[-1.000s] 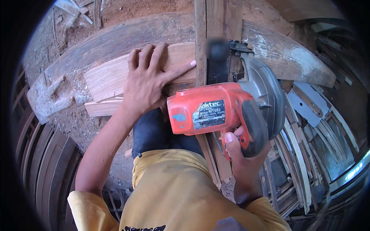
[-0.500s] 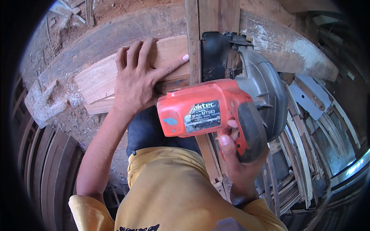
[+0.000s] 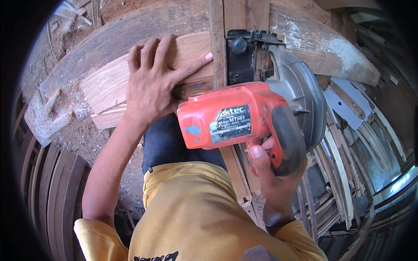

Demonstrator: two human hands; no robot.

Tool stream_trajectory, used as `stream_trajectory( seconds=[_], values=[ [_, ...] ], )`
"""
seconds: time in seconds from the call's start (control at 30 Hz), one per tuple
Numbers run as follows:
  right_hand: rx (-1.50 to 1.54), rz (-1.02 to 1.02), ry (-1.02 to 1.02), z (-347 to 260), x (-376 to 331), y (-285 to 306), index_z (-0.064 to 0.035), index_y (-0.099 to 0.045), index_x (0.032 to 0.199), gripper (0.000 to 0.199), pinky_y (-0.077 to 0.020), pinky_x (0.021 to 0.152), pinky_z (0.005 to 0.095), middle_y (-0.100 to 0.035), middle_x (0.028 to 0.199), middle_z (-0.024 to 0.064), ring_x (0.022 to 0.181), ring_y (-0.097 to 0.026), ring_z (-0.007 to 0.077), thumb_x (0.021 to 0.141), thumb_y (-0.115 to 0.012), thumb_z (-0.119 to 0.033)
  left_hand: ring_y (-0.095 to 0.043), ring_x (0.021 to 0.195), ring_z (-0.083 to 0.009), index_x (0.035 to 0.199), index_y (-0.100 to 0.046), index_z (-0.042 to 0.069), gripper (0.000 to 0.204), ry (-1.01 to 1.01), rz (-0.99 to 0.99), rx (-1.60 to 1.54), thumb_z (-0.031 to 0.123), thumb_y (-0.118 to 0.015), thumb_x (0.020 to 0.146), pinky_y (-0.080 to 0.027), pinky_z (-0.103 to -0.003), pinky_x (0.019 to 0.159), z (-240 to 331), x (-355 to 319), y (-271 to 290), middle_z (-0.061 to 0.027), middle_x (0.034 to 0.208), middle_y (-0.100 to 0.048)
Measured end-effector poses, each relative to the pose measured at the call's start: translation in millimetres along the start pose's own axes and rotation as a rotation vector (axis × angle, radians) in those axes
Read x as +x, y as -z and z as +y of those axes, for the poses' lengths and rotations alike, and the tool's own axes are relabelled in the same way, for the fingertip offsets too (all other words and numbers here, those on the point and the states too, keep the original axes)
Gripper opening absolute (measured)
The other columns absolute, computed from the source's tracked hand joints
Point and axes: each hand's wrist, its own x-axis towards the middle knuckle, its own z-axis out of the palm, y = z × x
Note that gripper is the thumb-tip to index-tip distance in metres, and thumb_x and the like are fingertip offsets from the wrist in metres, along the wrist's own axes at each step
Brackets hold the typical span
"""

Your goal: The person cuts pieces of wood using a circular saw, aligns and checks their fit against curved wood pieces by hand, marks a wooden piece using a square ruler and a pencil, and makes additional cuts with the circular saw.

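My right hand (image 3: 281, 182) grips the black rear handle of a red circular saw (image 3: 235, 115), thumb bent round near the trigger. The saw's grey blade guard is on the right, and its dark base plate (image 3: 241, 65) lies against a narrow upright wooden strip (image 3: 217, 30). The blade itself is hidden. My left hand (image 3: 154, 82) bears down on a pale wooden board (image 3: 104, 89), fingers bent over it and their tips hidden. Its thumb stretches right to the strip's edge. The back of the saw body is close to my left wrist.
Under the work runs a long weathered plank (image 3: 344, 56), curved by the lens. Stacked wooden frames (image 3: 56, 195) stand at the lower left. Wood strips and panes (image 3: 348, 161) are piled on the right. Sawdust and scraps (image 3: 82, 13) litter the ground at the far left.
The view has shifted slightly, so board, saw and hands all appear a little higher. Both hands keep their places, and the saw's front knob now shows clearly.
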Motion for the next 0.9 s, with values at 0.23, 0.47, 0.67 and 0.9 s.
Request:
stream_trajectory(
  seconds=[0.23,0.47,0.67,0.9],
  values=[
    [0.013,0.019,0.058,-3,18,1,-0.0018,-0.067,0.105,0.019,-0.0496,0.078,0.0288,-0.065,0.098,0.0052,0.086,-0.061,0.0126,0.094,-0.081,-0.007,-0.042,0.142,-0.0375,0.157,-0.049,0.059,0.088,0.005,0.02,-0.043,0.055,-0.082,0.076,-0.027,-0.058,0.121,-1,-2,-5,-0.0154,0.157,-0.045],
    [0.098,0.028,-0.083,-15,27,-1,0.0015,-0.068,0.109,0.021,-0.048,0.08,0.0272,-0.065,0.102,0.0042,0.09,-0.059,0.0113,0.094,-0.081,-0.006,-0.041,0.144,-0.0389,0.158,-0.048,0.057,0.093,-0.004,-0.005,-0.079,0.057,-0.085,0.072,-0.024,-0.062,0.122,-1,-5,-9,-0.0172,0.158,-0.044],
    [0.245,0.011,-0.116,-28,43,-4,-0.0002,-0.064,0.107,0.019,-0.0437,0.057,0.0233,-0.064,0.083,0.0012,0.063,-0.058,0.0056,0.096,-0.079,-0.005,-0.037,0.148,-0.0398,0.155,-0.053,0.055,0.092,-0.01,-0.009,-0.089,0.056,-0.088,0.069,-0.023,-0.063,0.122,-3,-4,-9,-0.0178,0.164,-0.04],
    [0.239,0.003,-0.062,-38,62,-8,-0.0012,-0.063,0.105,0.016,-0.04,0.049,0.0229,-0.064,0.077,0.0008,0.055,-0.055,0.0035,0.098,-0.078,-0.006,-0.03,0.154,-0.0403,0.14,-0.068,0.031,0.082,0.013,-0.138,-0.048,0.054,-0.091,0.065,-0.021,-0.064,0.124,-4,-8,-12,-0.0157,0.168,-0.036]
  ],
)
